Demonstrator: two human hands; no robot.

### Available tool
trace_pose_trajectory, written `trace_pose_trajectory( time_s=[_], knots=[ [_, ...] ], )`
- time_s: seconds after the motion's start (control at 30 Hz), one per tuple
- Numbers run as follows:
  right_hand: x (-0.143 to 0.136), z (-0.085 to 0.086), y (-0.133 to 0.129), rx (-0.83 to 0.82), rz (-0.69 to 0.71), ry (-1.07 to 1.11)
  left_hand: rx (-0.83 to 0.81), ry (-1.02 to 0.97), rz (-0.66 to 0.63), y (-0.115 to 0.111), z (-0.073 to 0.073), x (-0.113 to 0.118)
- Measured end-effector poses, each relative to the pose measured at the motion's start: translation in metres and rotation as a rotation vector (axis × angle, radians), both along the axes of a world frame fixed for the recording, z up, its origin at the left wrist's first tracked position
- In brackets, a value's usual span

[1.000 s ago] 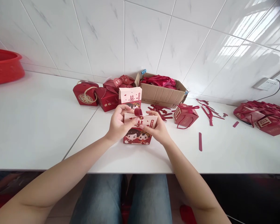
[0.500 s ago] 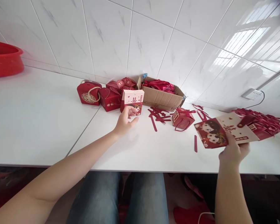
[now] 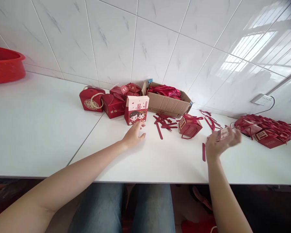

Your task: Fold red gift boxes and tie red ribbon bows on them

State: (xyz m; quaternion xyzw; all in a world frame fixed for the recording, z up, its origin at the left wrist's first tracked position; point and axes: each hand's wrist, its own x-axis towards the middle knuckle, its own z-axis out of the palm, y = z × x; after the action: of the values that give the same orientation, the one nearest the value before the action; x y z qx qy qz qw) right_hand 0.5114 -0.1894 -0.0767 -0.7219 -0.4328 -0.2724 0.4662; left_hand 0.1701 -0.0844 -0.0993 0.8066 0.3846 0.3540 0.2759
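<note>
A red and cream gift box (image 3: 137,111), printed with two cartoon faces, stands upright on the white table. Just in front of its lower right corner is my left hand (image 3: 133,136), open, fingers loosely apart and holding nothing. Over the right part of the table my right hand (image 3: 219,145) grips a red and cream carton (image 3: 223,133). That carton is mostly hidden behind the hand, and the fingers are blurred. Left of this hand lies a flat dark red strap (image 3: 203,152). A finished-looking red box with a ribbon and cord handle (image 3: 190,125) sits between my hands.
Several red boxes (image 3: 113,105) stand left of the cartoon box. Behind is a cardboard box (image 3: 169,105) of red ribbons, with loose red straps (image 3: 165,122) before it. Ribboned red boxes (image 3: 269,129) crowd the right. A red basin (image 3: 7,66) is far left.
My left hand has drawn slightly down off the cartoon box's front, uncovering the faces. My right hand has moved left and turned, so the carton now shows much less.
</note>
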Motion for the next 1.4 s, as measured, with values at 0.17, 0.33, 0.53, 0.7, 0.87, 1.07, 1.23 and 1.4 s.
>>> trace_pose_trajectory(
  time_s=[0.17,0.33,0.53,0.7,0.87,1.07,1.23,1.4],
  knots=[
    [-0.075,0.011,0.067,-0.437,0.461,0.003,-0.024,0.011,-0.032,0.003,-0.005,0.002],
    [-0.087,-0.011,0.136,-0.786,0.402,0.165,-0.053,0.017,-0.023,0.004,-0.006,0.001],
    [-0.078,-0.017,0.162,-0.907,0.345,0.202,-0.101,0.007,-0.025,0.004,-0.005,0.002],
    [-0.083,-0.015,0.173,-0.873,0.331,0.157,-0.124,-0.004,-0.025,0.004,-0.004,0.003],
    [-0.086,-0.021,0.182,-0.825,0.350,0.093,-0.121,0.023,-0.034,0.003,-0.002,0.003],
    [-0.084,-0.023,0.181,-0.810,0.346,0.049,-0.135,0.015,-0.033,0.003,-0.002,0.003],
    [-0.083,-0.023,0.178,-0.793,0.333,0.039,-0.139,-0.014,-0.029,0.003,-0.003,0.003],
    [-0.080,-0.026,0.178,-0.728,0.319,0.075,-0.136,-0.015,-0.035,0.003,-0.004,0.002]
  ],
)
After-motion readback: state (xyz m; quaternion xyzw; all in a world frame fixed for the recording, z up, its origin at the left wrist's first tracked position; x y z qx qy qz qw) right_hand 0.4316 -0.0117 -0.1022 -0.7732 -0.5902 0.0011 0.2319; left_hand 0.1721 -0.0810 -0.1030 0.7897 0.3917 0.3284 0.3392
